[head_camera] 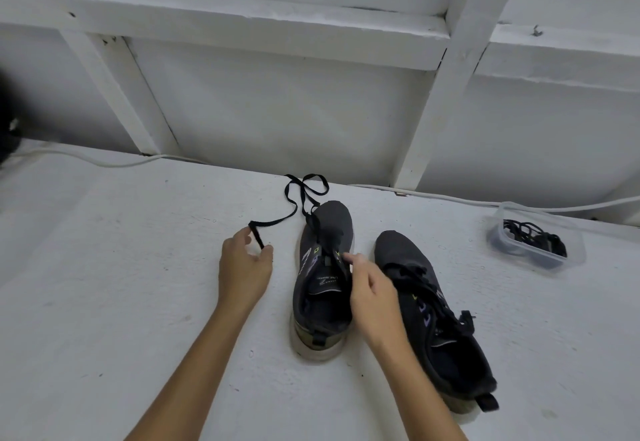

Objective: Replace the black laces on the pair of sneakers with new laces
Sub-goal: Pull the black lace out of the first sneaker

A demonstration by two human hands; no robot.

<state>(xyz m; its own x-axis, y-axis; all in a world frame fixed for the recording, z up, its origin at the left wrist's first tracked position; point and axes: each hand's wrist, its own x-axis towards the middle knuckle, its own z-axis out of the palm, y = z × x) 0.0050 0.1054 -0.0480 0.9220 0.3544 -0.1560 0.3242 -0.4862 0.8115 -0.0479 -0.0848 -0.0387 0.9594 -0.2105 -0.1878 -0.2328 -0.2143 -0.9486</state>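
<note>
Two dark grey knit sneakers with pale, scuffed soles are sitting toe-away on a white painted tabletop [104, 302]. The left sneaker [323, 281] is lying mostly unlaced, its flat black lace [294, 212] trailing in loops past the toe. The right sneaker [436, 316] is sitting just beside it, laced and tilting outward. The left hand [244, 269] is pinching the lace's free end between thumb and fingertips. The right hand [372, 296] is resting on the left sneaker's eyelets, fingers loosely curled and the forefinger pointing at them. A clear plastic container [540, 236] is holding coiled black laces [535, 238], well apart at right.
</note>
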